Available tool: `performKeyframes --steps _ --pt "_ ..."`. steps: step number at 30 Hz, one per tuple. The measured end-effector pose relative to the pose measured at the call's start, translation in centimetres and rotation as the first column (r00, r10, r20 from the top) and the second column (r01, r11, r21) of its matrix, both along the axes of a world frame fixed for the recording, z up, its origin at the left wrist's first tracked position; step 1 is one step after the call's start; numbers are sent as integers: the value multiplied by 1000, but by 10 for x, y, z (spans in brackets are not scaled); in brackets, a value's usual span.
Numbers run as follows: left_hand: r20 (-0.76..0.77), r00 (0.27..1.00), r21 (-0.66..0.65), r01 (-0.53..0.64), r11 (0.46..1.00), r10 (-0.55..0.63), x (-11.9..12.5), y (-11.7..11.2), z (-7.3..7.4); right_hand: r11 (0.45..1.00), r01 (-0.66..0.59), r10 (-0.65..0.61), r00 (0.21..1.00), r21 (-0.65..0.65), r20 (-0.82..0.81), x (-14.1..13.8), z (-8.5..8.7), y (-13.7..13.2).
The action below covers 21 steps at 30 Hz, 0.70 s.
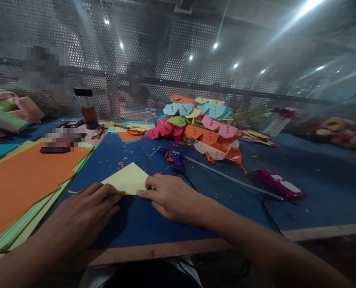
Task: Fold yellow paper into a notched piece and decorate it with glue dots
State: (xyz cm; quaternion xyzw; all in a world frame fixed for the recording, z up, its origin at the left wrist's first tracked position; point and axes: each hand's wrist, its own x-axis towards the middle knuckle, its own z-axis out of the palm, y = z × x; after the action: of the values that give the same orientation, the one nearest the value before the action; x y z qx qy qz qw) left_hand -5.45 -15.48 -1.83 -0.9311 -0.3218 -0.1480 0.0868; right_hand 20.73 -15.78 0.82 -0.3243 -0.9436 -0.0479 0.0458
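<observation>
A folded pale yellow paper [126, 179] lies on the blue table top [226, 200] in front of me. My left hand [84, 206] rests flat with fingers stretched out, its fingertips pressing the paper's near left edge. My right hand [168, 196] lies palm down at the paper's near right corner, fingers extended and pressed onto the fold. Neither hand lifts the sheet.
A stack of orange and green paper sheets [24, 180] sits at left. A blue glue gun [174, 157], metal ruler [232, 179], magenta stapler [280, 185], pile of folded colourful pieces [204, 128], scissors [135, 131] and jar [89, 110] lie beyond. People sit behind the mesh.
</observation>
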Motion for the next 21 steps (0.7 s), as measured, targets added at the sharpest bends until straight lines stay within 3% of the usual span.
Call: performKeyframes --steps 4,16,21 --pt "-183 983 47 18 999 -9 -6 -4 -2 999 19 -20 1000 -49 -20 4 1 -3" --pt "-142 989 141 63 988 -43 -17 -6 -12 991 128 -129 992 -25 -17 22 -3 -19" --pt "-98 995 152 -16 988 31 -30 -8 -26 989 147 -147 989 27 -10 23 -10 -24"
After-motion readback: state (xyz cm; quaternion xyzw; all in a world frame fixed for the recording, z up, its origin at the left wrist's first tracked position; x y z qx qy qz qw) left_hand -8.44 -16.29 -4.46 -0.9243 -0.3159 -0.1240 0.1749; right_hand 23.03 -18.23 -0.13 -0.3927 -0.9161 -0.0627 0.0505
